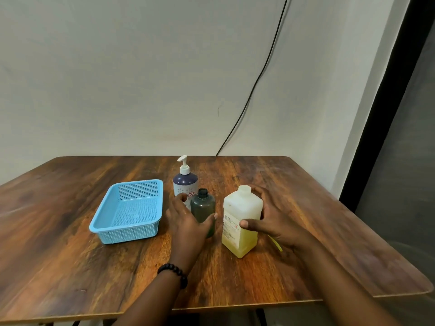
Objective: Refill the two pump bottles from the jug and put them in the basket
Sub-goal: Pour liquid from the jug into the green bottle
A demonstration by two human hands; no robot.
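Head view, wooden table (70,267).

Jug (242,221): square translucent plastic, uncapped, standing upright right of centre. Yellow liquid is filling roughly its lower half; a printed label is showing on the front face. The right hand (273,220) is gripping it, thumb pressing across the front and fingers wrapping round the far side.

Dark bottle (203,209): smoky green-grey, see-through, neck open with no pump fitted, standing upright just left of the jug. Its contents cannot be told through the tinted wall. The left hand (186,217) is closing round it from the left, thumb lying across the lower front, fingers spread apart behind; whether the fingers are touching it is unclear. A black bead bracelet (174,274) is sitting on that wrist.

Pump bottle (185,184): dark purple top, pale patterned lower body, white pump fitted, standing upright just behind the dark bottle. Fill level is not showing.

Basket (128,211): light blue perforated plastic, rectangular, lying left of the bottles, well apart from the jug, holding nothing.

A black cable (254,85) is hanging down the pale wall behind the table.
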